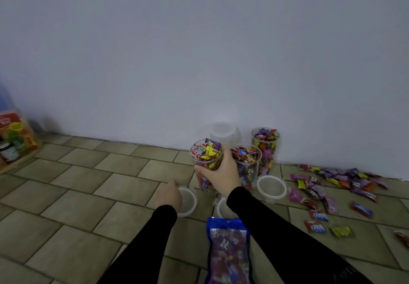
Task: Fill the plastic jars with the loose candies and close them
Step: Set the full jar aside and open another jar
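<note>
in the head view, a tiled floor (77, 179) is seen meeting a pale wall (199, 51). three clear plastic jars filled with wrapped candies are stood near the wall: the nearest jar (207, 166) is gripped around its upper part by the right hand (222, 174), fingers and thumb curled round it; a second jar (247, 164) is placed just beside it, and a third jar (265, 146) is set behind, close to the wall. none of the three is capped. an empty clear container (224, 134) is seen behind the held jar.

the left hand (169, 193) is laid over a white lid (188, 200) on the floor; whether the lid is pinched or only touched cannot be told. a second lid (271, 187) is lying right of the jars, and a third lid (222, 208) is partly hidden under the right sleeve. loose candies (332, 184) are scattered on the floor to the right. a blue candy bag (229, 250) is lying between the forearms. a red box (17, 137) is seen at the far left.
</note>
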Tool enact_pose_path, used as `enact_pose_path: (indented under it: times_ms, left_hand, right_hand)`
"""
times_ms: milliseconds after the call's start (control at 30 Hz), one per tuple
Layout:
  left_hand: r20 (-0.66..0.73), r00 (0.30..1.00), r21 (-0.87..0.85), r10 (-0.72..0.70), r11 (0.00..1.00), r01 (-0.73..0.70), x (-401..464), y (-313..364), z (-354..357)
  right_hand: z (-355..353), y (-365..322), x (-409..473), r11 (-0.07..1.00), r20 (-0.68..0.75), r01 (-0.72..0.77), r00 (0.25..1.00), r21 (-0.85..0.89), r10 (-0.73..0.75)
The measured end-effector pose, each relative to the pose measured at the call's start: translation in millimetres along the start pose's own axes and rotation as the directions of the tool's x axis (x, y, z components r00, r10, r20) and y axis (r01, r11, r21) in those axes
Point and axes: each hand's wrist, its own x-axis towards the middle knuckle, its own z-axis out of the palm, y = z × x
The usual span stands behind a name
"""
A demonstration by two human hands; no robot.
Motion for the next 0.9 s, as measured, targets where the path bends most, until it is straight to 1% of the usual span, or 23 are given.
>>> enact_pose_path:
  times_ms: [133, 200, 333, 433, 500, 567, 667, 733, 767, 833, 900]
  left_hand:
    - [0.018, 0.998, 0.035, 0.066, 0.997, -0.066, 14.4, -2.7, 5.6]
    - [0.012, 0.998, 0.056, 0.064, 0.996, -0.065, 23.6, -4.8, 11.0]
    - [-0.009, 0.996, 0.047, 0.089, 0.995, -0.089, 24.6, -7.3, 15.5]
    - [-0.035, 0.995, 0.034, 0.090, 0.995, -0.089, 24.3, -7.9, 17.7]
    - [-0.053, 0.991, 0.079, 0.123, 0.990, -0.118, 20.8, -4.1, 15.2]
    - [-0.064, 0.986, 0.155, 0.155, 0.978, -0.143, 16.5, 2.3, 9.1]
    - [-0.065, 0.986, 0.160, 0.153, 0.977, -0.141, 16.5, 9.3, 2.5]
    - [-0.085, 0.990, 0.074, 0.113, 0.991, -0.107, 17.2, 14.8, -5.4]
    - [-0.116, 0.987, 0.009, 0.107, 0.994, -0.107, 18.0, 17.6, -10.2]
    - [-0.159, 0.980, -0.095, 0.121, 0.986, -0.137, 22.7, 24.1, -20.2]
    - [-0.150, 0.978, -0.201, 0.145, 0.964, -0.174, 26.7, 30.2, -30.1]
  right_hand:
    - [9.2, 7.8, 10.0, 1.000, -0.017, -0.016, 1.000, -0.002, 0.016]
    - [14.4, 12.2, 13.2, 0.999, -0.032, -0.032, 0.999, -0.012, 0.032]
    - [19.8, 19.3, 15.8, 0.998, -0.075, -0.066, 0.995, 0.002, 0.066]
    - [24.8, 23.1, 18.2, 0.994, -0.089, -0.096, 0.992, -0.049, 0.092]
    - [26.4, 17.8, 16.1, 0.991, -0.107, -0.103, 0.990, -0.082, 0.094]
    - [26.6, 7.5, 15.2, 0.989, -0.108, -0.051, 0.994, -0.139, 0.036]
    - [23.5, -13.1, 14.6, 0.968, -0.057, 0.064, 0.995, -0.241, -0.080]
    - [17.6, -25.2, 15.5, 0.965, -0.034, 0.097, 0.994, -0.245, -0.108]
    - [13.6, -28.5, 17.1, 0.962, -0.031, 0.115, 0.991, -0.247, -0.126]
    - [1.9, -36.0, 21.8, 0.953, -0.036, 0.161, 0.984, -0.257, -0.176]
    - [-9.8, -40.5, 28.7, 0.942, -0.048, 0.186, 0.977, -0.280, -0.208]
